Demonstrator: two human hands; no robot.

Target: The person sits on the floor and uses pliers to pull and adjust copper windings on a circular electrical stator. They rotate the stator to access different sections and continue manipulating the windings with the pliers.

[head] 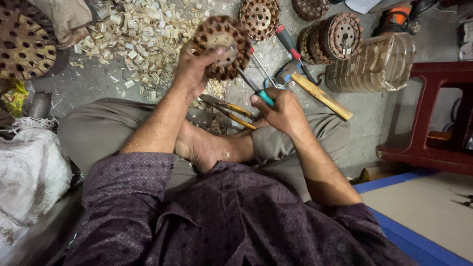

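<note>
1. Your left hand (193, 69) is closed around a round, slotted metal core (220, 48), brown and rusty, thumb across its face. You hold it up off the floor, above your crossed legs and just ahead of your bare foot (207, 145).

2. Your right hand (282, 111) is wrapped tight on a screwdriver (253, 86) with a teal handle. Its shaft runs up and left to the lower edge of the core; whether the tip is inside a slot cannot be told from here.

3. Risk of a slip: the tip points toward your left palm and wrist. If it jumps out of the slot under a hard push, it would likely go straight into that hand.

4. Risk to the foot: the core hangs unsupported over it. A loosened grip during prying could drop the heavy piece onto your toes.

5. A pair of pliers (231, 111) with yellow handles lies just beside your foot, and a hammer (315, 91) with a wooden handle lies near your right hand. A jerk of the elbow could knock either.

6. Pale wood chips (138, 34) cover the floor ahead, next to more cores (335, 37); small parts falling there would be hard to find.
</note>
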